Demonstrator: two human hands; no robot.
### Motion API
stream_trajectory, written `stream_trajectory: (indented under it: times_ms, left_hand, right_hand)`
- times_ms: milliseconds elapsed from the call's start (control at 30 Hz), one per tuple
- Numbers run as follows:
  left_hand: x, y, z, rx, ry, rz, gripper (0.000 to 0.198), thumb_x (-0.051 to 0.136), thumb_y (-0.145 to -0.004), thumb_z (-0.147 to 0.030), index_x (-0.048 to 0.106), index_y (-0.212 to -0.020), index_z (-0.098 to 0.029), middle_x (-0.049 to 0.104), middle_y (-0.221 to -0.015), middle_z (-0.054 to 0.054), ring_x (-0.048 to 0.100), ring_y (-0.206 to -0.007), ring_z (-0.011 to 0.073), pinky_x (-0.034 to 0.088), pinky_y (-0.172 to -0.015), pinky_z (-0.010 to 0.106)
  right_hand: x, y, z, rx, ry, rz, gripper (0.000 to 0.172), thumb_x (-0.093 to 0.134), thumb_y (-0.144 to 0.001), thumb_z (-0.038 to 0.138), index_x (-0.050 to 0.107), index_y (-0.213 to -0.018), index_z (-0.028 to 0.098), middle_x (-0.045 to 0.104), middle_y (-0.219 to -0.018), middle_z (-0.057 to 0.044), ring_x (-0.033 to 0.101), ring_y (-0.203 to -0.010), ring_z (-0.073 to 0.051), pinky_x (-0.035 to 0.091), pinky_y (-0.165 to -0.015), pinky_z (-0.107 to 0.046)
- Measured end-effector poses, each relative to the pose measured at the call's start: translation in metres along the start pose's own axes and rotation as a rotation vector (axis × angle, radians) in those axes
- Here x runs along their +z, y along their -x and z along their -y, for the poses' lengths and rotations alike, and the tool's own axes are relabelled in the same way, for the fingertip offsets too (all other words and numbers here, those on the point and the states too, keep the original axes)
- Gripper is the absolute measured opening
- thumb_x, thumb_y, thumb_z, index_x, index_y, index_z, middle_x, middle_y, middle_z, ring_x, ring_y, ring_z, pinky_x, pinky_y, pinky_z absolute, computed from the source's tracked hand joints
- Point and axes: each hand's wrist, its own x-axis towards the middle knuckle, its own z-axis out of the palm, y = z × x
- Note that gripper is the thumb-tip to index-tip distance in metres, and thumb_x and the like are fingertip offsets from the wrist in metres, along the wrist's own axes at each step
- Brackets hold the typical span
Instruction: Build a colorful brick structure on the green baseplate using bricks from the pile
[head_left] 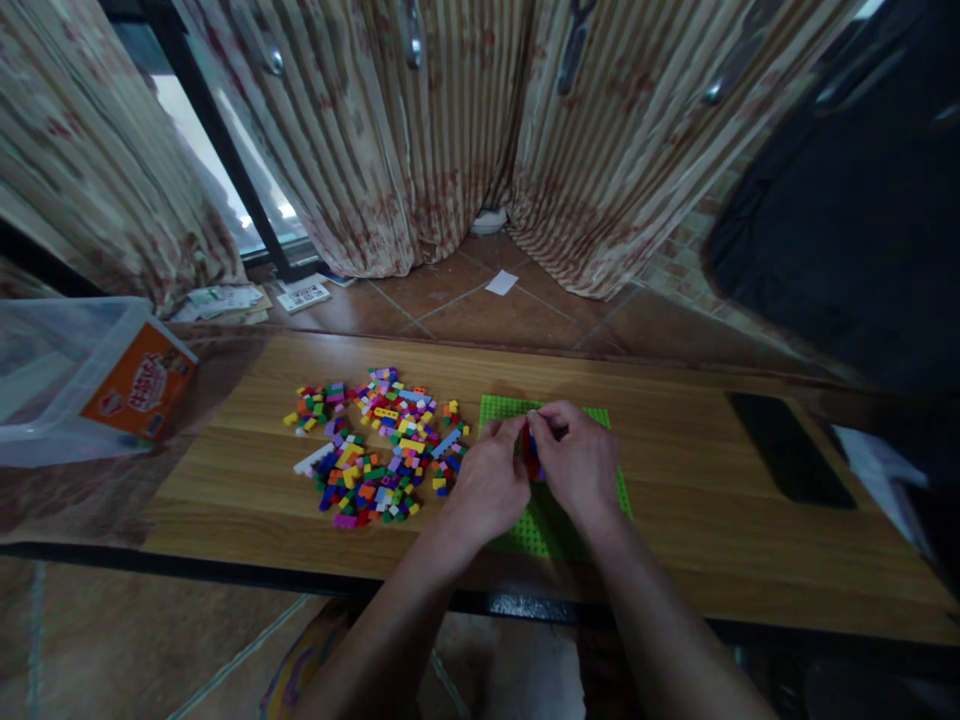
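Over a green studded baseplate my two hands meet. A small cluster of red and blue-purple toy bricks shows in the gap between them, partly hidden by the fingers. My left hand is closed at the cluster's left side. On the other side my right hand pinches at its top, thumb and fingertips together. Which brick each hand grips is too small to make out. To the left of the baseplate lies a spread of loose toy bricks in many colours.
A wooden table carries everything, its dark front edge near my forearms. A clear plastic bin with an orange label stands at the left end. A black phone-like slab lies at right. Striped curtains hang beyond the table.
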Motion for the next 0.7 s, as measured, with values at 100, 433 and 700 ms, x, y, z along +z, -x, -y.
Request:
stream_trajectory:
  times_ms: [100, 433, 700]
  left_hand:
    - [0.000, 0.000, 0.000, -0.002, -0.008, 0.007, 0.056, 0.042, -0.080, -0.005, 0.052, -0.134, -0.017, 0.060, -0.123, 0.012, 0.059, -0.115, 0.0220, 0.047, -0.102, 0.035]
    - [-0.001, 0.001, -0.003, -0.006, -0.048, 0.018, 0.055, 0.041, -0.082, -0.006, 0.052, -0.135, -0.015, 0.060, -0.122, 0.013, 0.061, -0.109, 0.0220, 0.049, -0.099, 0.035]
    - [0.001, 0.004, -0.002, 0.034, -0.093, -0.002, 0.052, 0.040, -0.084, -0.008, 0.051, -0.134, -0.015, 0.059, -0.119, 0.014, 0.063, -0.104, 0.0234, 0.051, -0.096, 0.037]
  right_hand:
    - [-0.005, 0.000, -0.001, 0.021, -0.052, 0.022, 0.030, 0.049, -0.090, 0.041, 0.069, -0.081, 0.020, 0.072, -0.075, -0.007, 0.064, -0.067, -0.021, 0.043, -0.063, -0.032]
    - [-0.014, -0.004, -0.016, 0.008, -0.129, -0.075, 0.027, 0.053, -0.086, 0.036, 0.073, -0.092, 0.019, 0.071, -0.090, -0.009, 0.063, -0.080, -0.022, 0.049, -0.077, -0.039]
    - [-0.005, -0.002, -0.025, -0.155, -0.040, 0.088, 0.030, 0.054, -0.090, 0.039, 0.075, -0.104, 0.023, 0.064, -0.113, -0.013, 0.056, -0.110, -0.030, 0.044, -0.095, -0.050]
